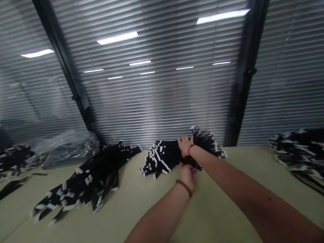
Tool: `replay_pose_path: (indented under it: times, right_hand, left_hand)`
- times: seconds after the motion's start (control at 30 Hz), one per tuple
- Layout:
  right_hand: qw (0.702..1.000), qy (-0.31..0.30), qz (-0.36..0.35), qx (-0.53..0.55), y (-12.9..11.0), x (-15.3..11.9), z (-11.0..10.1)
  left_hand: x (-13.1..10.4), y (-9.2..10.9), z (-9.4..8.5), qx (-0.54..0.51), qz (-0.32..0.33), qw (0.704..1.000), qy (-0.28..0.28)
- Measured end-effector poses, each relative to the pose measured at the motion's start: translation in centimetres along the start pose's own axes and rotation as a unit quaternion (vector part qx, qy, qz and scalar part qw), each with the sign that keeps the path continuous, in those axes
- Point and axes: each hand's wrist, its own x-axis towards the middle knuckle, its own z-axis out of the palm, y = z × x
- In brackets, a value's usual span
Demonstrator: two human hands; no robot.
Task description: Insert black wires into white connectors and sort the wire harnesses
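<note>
A bundle of black strips with white ends (170, 153) lies on the pale table near the blinds, its ends fanned out on both sides. My right hand (185, 145), with a red string at the wrist, rests on top of the bundle's middle with fingers stretched out. Just below it, my left hand (187, 173), wearing a brown bracelet, is at the near edge of the same bundle. Its fingers are curled round that edge, and the fingertips are partly hidden. What the strips are made of cannot be made out.
Left of the hands lies a larger pile of black strips (88, 179). Behind it is a clear plastic bag (71, 146). More strips lie at the far left (19, 157) and far right (301, 150). Blinds (162, 94) behind glass rise along the table's (227, 209) back edge.
</note>
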Motion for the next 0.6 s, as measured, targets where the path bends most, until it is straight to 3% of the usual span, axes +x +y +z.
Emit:
replay_pose_path:
  times: [0.13,0.2,0.27,0.37,0.47,0.6]
  right_hand:
    - [0.993,0.084,-0.07,0.051,1.5,-7.0,2.8]
    - [0.989,0.06,-0.108,0.081,2.7,-10.3,5.1]
    - [0.987,0.024,-0.12,0.106,4.1,-12.0,7.3]
    - [0.986,0.006,-0.107,0.127,6.2,-11.3,9.3]
    - [0.985,-0.003,-0.104,0.135,7.6,-8.8,9.6]
    - [0.988,-0.014,-0.071,0.135,7.6,-7.3,9.3]
  left_hand:
    - [-1.7,2.3,-6.1,0.022,-0.043,0.999,0.025]
    - [-1.8,4.0,-9.0,0.033,-0.036,0.997,0.058]
    - [-0.8,5.8,-10.5,0.048,-0.028,0.995,0.078]
    - [1.9,8.3,-10.3,0.088,-0.028,0.993,0.071]
    - [4.1,10.3,-9.2,0.158,-0.034,0.986,0.037]
    - [4.3,11.9,-10.1,0.302,-0.033,0.953,0.004]
